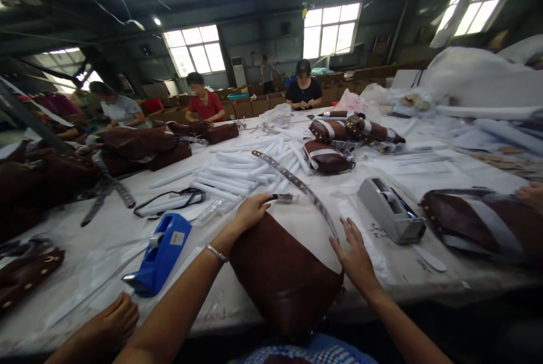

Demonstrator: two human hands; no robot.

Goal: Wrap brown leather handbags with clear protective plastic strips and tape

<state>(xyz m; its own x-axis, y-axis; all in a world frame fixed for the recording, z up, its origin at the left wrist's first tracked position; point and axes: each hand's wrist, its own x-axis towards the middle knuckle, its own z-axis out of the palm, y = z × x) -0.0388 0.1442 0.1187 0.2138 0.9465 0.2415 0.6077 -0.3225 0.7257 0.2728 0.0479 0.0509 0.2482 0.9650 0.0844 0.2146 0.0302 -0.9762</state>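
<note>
A dark brown leather bag (284, 273) stands tilted at the table's front edge, close to my body. My left hand (252, 211) has its fingers closed over the bag's upper left corner, beside a short wrapped strap end (285, 198). At the bag's right edge is my right hand (355, 251), open, fingers stretched out and apart. Its thumb side is close to the long studded strap (297, 183), which curves up and away over the table. Whether the right fingertips touch the strap I cannot tell.
A blue tape dispenser (159, 256) stands left, a grey tape dispenser (390, 211) right. White rolls (237, 174) lie heaped behind the bag, with more brown bags (328, 154) beyond. Co-workers' hands show at lower left (106, 321) and far right (532, 194). Several people work opposite.
</note>
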